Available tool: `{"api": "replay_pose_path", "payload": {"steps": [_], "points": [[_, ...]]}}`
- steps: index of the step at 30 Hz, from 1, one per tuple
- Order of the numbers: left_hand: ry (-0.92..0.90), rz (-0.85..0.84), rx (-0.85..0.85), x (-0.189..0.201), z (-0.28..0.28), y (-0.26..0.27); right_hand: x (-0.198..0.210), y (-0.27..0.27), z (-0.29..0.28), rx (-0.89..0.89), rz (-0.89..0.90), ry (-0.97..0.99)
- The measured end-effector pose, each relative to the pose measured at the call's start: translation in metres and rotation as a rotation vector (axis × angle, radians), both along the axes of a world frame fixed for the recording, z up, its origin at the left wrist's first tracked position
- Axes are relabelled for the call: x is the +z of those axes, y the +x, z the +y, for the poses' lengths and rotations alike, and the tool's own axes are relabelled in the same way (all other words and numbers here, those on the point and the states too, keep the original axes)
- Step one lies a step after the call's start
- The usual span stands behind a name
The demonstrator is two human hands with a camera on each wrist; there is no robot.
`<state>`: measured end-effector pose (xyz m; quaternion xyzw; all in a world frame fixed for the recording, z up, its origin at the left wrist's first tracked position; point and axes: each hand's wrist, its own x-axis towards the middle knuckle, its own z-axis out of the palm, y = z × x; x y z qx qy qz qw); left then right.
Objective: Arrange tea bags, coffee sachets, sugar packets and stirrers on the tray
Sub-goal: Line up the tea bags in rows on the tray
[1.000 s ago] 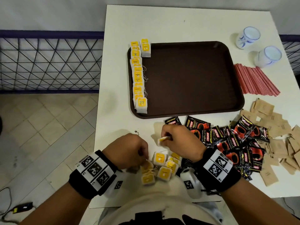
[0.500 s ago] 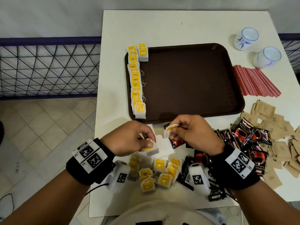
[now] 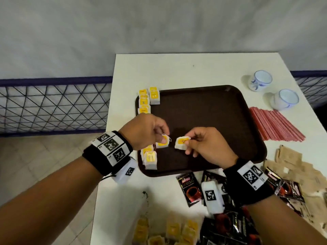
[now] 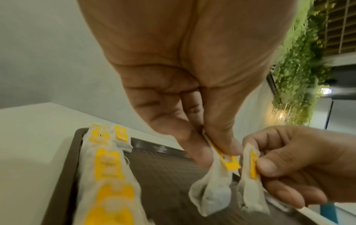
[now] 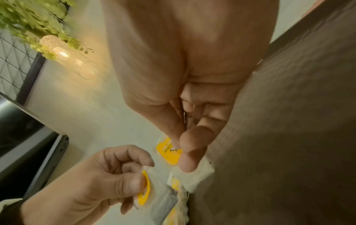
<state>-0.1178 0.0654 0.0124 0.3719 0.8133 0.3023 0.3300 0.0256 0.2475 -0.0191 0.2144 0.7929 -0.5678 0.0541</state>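
- A white table fills the view in front of you, and on it sits a dark brown tray, most of its floor bare.
- To the right of the tray lies a flat bundle of red stirrers, none of them on the tray yet; two white cups with blue marks stand beyond them.
- Brown sugar packets are heaped at the right of the table, off the tray, and black and red coffee sachets lie scattered along the tray's near edge, also off it.
- A single column of yellow-labelled tea bags, the tea bag row, runs down the tray's left side, with one more bag started beside it at the far end.
- A loose pile of tea bags waits on the table closest to you, so the tea is only partly laid out and the other three kinds look untouched.
- Your left hand pinches one tea bag between thumb and fingers, above the tray just beside the row.
- Your right hand pinches a second tea bag in the same way, close to the first, not touching.
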Motion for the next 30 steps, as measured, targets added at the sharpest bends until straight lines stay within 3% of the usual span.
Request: {"api": "replay_pose_path", "payload": {"steps": [7, 12, 30], "points": [[-0.131, 0.203, -0.019, -0.010, 0.044, -0.077, -0.017, -0.084, 0.020, -0.009, -0.005, -0.080], [-0.200, 0.244, -0.059, -0.016, 0.056, -0.112, -0.032, -0.117, 0.020, 0.022, -0.036, -0.092], [-0.163, 0.373, 0.014, -0.031, 0.066, -0.148, -0.048, -0.168, 0.005, -0.015, -0.038, -0.063]]}}
